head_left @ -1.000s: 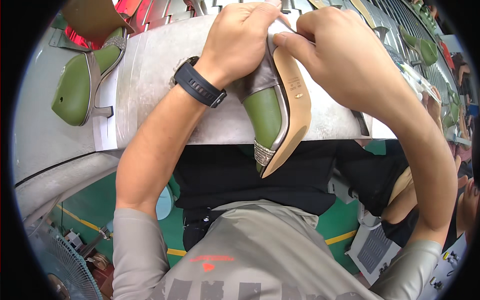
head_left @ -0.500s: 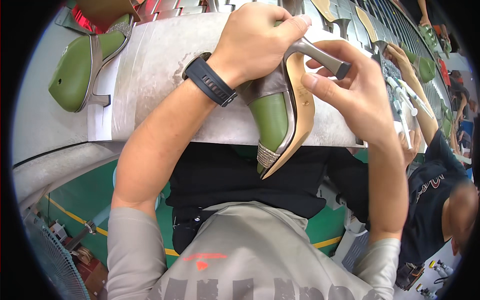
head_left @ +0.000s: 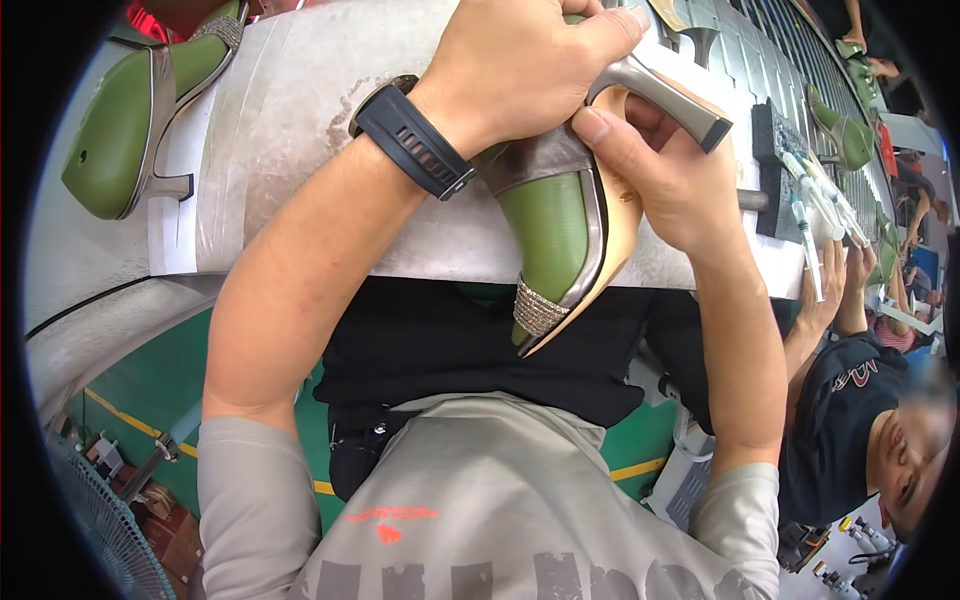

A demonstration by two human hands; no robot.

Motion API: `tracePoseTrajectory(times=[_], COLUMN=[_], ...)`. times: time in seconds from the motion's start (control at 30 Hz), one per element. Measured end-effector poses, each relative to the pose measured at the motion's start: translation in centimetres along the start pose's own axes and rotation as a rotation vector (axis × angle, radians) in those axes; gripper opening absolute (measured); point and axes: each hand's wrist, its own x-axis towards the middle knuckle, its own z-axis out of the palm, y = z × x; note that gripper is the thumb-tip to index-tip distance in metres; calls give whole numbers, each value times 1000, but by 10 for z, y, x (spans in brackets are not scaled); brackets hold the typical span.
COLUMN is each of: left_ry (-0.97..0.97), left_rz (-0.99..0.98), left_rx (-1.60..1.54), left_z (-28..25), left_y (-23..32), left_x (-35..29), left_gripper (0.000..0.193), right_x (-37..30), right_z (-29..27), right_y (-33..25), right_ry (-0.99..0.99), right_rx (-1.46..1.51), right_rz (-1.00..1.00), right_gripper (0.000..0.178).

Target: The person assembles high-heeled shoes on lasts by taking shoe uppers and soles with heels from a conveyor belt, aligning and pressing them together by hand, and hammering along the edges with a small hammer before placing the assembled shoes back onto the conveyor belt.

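A high-heeled shoe (head_left: 615, 215) with metallic straps and a glittery toe band sits on a green shoe last (head_left: 553, 235). Its toe points down toward me and its tan sole faces right. My left hand (head_left: 520, 70), with a black watch on the wrist, is closed round the back end of the shoe. My right hand (head_left: 685, 185) grips it from the other side. The right thumb presses at the sole near the base of the grey heel (head_left: 675, 100), with the other fingers partly hidden behind that heel.
Another shoe on a green last (head_left: 108, 145) lies at the left of the grey worktable (head_left: 320, 130). To the right are a dark block (head_left: 778, 175) and several syringe-like tubes (head_left: 815, 200) beside a co-worker's hands (head_left: 825, 285). A slatted conveyor (head_left: 770, 60) runs behind.
My right hand has moved in from around the heel, and its thumb now lies against the sole by the heel base. The co-worker's hand has drawn back toward the tubes.
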Motion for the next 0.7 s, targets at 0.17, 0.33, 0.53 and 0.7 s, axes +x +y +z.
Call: tracePoseTrajectory(times=[0.17, 0.33, 0.53, 0.7], left_ry=[28, 66, 69, 84], left_rz=[51, 452, 74, 155], left_rx=[-15, 383, 28, 26], left_z=[1, 2, 9, 4], left_y=[-6, -4, -4, -13], left_x=[0, -5, 1, -1], left_gripper=[41, 39, 41, 43], right_x=[-13, -23, -25, -53], right_z=[11, 8, 4, 0], right_y=[5, -14, -16, -11], right_ry=[127, 84, 70, -21], right_rx=[243, -9, -132, 378], right_rz=[199, 282, 311, 219], right_gripper=[43, 51, 52, 62])
